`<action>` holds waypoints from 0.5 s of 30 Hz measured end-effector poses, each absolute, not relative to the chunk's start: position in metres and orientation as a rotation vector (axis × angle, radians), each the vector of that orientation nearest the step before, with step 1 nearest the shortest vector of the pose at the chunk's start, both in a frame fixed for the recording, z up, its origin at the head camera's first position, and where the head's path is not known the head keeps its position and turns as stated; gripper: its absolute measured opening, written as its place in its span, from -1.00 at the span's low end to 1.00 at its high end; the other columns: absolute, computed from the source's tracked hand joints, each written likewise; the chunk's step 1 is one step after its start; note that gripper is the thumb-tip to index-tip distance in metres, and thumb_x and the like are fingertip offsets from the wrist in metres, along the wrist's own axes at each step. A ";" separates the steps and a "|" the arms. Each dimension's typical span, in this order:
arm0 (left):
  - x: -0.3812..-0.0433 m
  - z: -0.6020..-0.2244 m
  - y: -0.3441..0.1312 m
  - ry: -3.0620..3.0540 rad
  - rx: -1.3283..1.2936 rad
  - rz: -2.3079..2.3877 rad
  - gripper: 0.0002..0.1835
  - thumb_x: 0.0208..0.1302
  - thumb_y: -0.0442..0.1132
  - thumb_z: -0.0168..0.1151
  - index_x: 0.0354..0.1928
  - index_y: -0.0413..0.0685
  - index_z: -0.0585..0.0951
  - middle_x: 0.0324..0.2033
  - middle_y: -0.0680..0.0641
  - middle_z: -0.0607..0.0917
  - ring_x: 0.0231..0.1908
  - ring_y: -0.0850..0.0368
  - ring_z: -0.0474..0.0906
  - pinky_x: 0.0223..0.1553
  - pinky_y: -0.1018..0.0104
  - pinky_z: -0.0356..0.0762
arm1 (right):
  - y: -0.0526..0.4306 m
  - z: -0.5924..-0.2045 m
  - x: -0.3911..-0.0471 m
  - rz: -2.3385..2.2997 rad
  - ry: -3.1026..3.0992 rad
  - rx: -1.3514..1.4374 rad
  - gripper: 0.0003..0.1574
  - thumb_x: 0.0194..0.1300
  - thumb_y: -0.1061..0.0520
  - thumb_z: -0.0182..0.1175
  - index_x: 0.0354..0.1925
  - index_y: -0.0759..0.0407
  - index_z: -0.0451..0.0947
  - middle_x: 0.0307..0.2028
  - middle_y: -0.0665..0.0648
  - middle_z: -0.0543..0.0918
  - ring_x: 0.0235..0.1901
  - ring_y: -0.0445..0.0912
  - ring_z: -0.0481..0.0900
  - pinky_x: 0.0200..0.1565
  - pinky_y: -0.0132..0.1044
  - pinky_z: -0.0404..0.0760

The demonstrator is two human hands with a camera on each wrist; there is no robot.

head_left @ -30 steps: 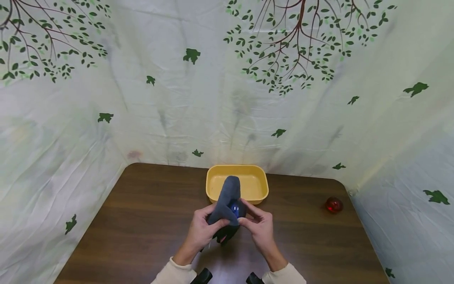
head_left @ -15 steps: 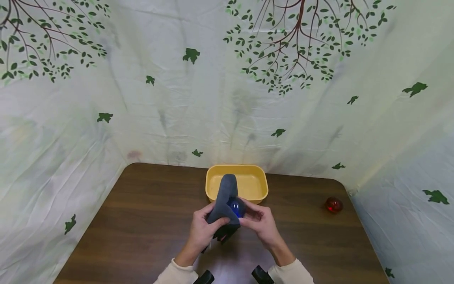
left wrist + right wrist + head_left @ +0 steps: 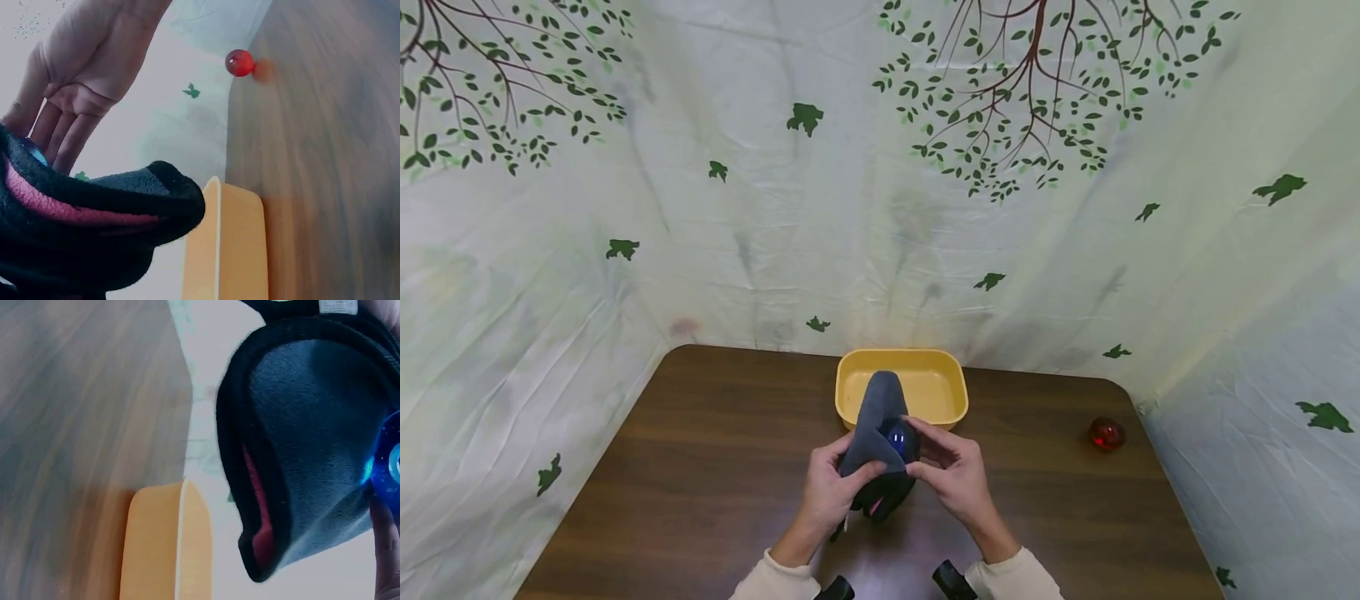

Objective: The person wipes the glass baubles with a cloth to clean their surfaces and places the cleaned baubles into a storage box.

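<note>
Above the table, my left hand grips a dark grey soft cloth piece with black edging, a pink inner side and a white tag; it resembles a sleep mask. A shiny blue ball lies against its grey face. My right hand pinches the ball at its right side, thumb below and fingers above. In the right wrist view the ball touches the cloth, with one fingertip under it. The left wrist view shows the right hand behind the cloth's pink slit.
A yellow rectangular tub stands at the table's back edge, just beyond the hands. Far to the right lies a red transparent ball. A pale curtain with printed leaves hangs behind the brown wooden table.
My right hand has shifted slightly right. More of the blue ball shows beside the cloth than a second ago. The cloth's upper end leans a little further left, and my left hand barely moved.
</note>
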State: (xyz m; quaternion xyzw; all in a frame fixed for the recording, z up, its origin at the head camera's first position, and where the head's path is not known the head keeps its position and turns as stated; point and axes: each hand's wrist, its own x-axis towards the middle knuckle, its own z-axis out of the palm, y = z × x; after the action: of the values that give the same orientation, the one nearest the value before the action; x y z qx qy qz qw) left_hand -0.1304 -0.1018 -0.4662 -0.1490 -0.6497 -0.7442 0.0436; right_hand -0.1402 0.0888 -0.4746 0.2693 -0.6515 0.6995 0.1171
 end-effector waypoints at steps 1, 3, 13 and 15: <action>-0.130 -0.467 -0.102 -1.970 -0.474 -2.278 -0.64 0.06 -0.57 0.35 -0.06 -0.55 0.56 -0.26 0.00 0.74 -0.29 0.22 0.64 -0.24 0.38 0.62 | 0.089 -0.474 -0.139 2.065 -1.925 0.756 -0.38 0.06 0.42 0.36 0.12 0.55 0.45 0.06 0.39 0.58 -0.02 -0.07 0.64 -0.09 -0.23 0.61; -0.131 -0.467 -0.103 -1.945 -0.508 -2.272 -0.64 0.05 -0.57 0.35 -0.06 -0.56 0.56 -0.25 0.12 0.73 -0.28 0.23 0.63 -0.23 0.40 0.61 | 0.088 -0.472 -0.138 2.106 -1.962 0.681 -0.39 0.08 0.40 0.36 0.10 0.58 0.45 0.03 0.46 0.57 -0.05 -0.09 0.65 -0.12 -0.25 0.61; -0.132 -0.466 -0.104 -1.936 -0.543 -2.236 -0.58 0.05 -0.54 0.38 0.00 -0.50 0.56 -0.17 -0.23 0.72 -0.23 0.18 0.65 -0.16 0.35 0.61 | 0.086 -0.456 -0.135 2.436 -2.054 0.401 -0.39 0.25 0.30 0.26 0.14 0.67 0.34 0.01 0.66 0.46 -0.15 -0.16 0.67 -0.18 -0.27 0.64; -0.132 -0.463 -0.104 -1.955 -0.475 -2.253 -0.57 0.03 -0.55 0.38 0.00 -0.50 0.56 -0.18 -0.29 0.70 -0.24 0.18 0.65 -0.17 0.36 0.62 | 0.087 -0.455 -0.136 2.418 -2.051 0.429 -0.38 0.23 0.31 0.28 0.15 0.65 0.34 0.02 0.64 0.47 -0.12 -0.15 0.67 -0.16 -0.28 0.63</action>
State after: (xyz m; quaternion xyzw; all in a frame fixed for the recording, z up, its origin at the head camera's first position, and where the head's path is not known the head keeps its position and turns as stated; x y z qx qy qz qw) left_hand -0.1324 -0.1036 -0.4634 -0.1570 -0.6461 -0.7445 0.0603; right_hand -0.1356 0.0869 -0.4552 0.1339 -0.6407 0.7554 -0.0290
